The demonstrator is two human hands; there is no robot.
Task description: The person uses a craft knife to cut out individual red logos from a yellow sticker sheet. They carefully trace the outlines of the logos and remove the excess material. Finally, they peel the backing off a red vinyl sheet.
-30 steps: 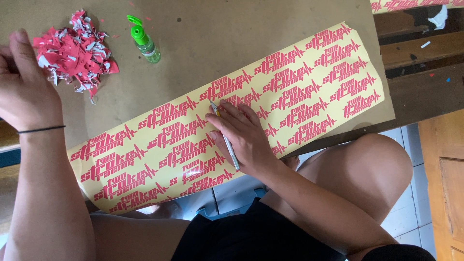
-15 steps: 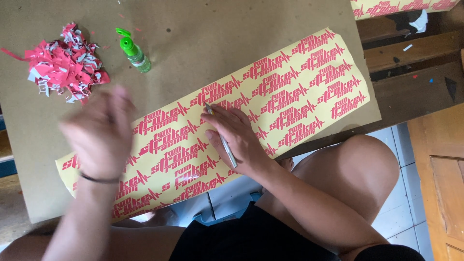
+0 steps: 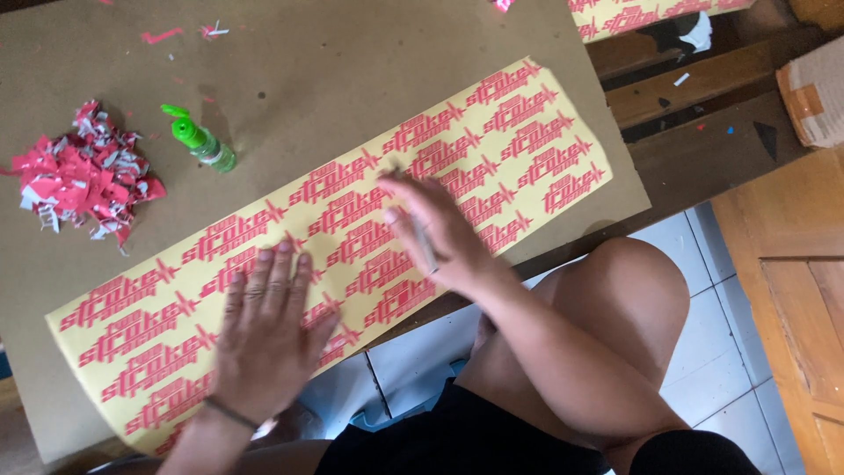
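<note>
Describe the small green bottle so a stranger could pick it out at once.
Start at the brown board that covers the work surface, and find the long yellow sticker sheet lying slantwise across it. Just above the sheet's left half, right of the pile of red scraps, lies the bottle on its side. It is the only green thing there, clear-bodied with a bright green nozzle.

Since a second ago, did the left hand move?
Yes. The left hand left the red scrap pile and came down flat on the yellow sticker sheet, now well below the green bottle.
</note>
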